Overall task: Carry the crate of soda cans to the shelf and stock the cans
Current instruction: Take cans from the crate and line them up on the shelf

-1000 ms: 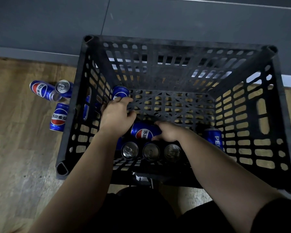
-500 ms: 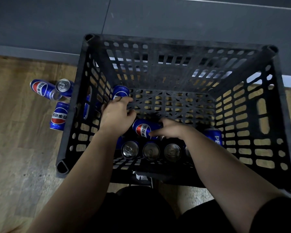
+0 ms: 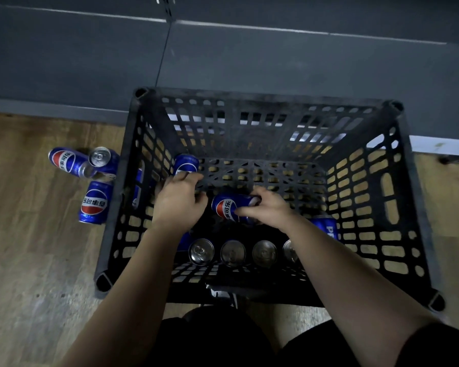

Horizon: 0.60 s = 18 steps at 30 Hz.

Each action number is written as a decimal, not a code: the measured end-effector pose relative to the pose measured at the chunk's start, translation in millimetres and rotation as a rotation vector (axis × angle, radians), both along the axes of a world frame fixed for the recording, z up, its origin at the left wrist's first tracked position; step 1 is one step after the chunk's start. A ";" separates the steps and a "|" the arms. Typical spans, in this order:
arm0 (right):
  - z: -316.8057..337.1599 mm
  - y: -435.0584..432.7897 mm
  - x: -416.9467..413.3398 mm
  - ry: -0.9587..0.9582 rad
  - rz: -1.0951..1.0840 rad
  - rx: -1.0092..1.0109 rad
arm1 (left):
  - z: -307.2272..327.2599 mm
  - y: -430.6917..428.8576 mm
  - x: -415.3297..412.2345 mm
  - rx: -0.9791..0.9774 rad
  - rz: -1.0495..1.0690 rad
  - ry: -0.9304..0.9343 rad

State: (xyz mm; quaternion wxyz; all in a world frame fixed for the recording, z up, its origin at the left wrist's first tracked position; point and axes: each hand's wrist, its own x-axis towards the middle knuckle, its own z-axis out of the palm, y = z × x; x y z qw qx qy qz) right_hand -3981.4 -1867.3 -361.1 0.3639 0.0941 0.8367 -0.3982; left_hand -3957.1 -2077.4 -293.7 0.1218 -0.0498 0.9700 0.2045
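Note:
A black slatted crate stands on the floor below me, holding blue soda cans. Both my hands are inside it. My left hand is closed over a blue can at the crate's left wall. My right hand grips a second blue can lying on its side in the middle. Several upright cans line the near wall, showing silver tops. Another blue can shows past my right forearm.
Three blue cans lie or stand on the wooden floor left of the crate: one on its side, one upright, one nearer. A dark grey shelf base runs along the far side.
The view has tilted so the crate sits lower in frame. My right hand has closed round the lying can and turned it slightly. My left hand has barely moved.

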 end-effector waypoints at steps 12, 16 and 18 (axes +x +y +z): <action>179.3 17.4 50.2 -0.110 -0.475 -0.090 | 182.0 14.5 28.8 -0.117 -0.069 -0.165; 267.5 17.3 65.1 -0.145 -0.570 -0.144 | 264.4 26.9 32.2 -0.117 -0.097 -0.209; 308.0 18.0 69.7 -0.155 -0.628 -0.190 | 305.3 33.5 30.9 -0.118 -0.117 -0.209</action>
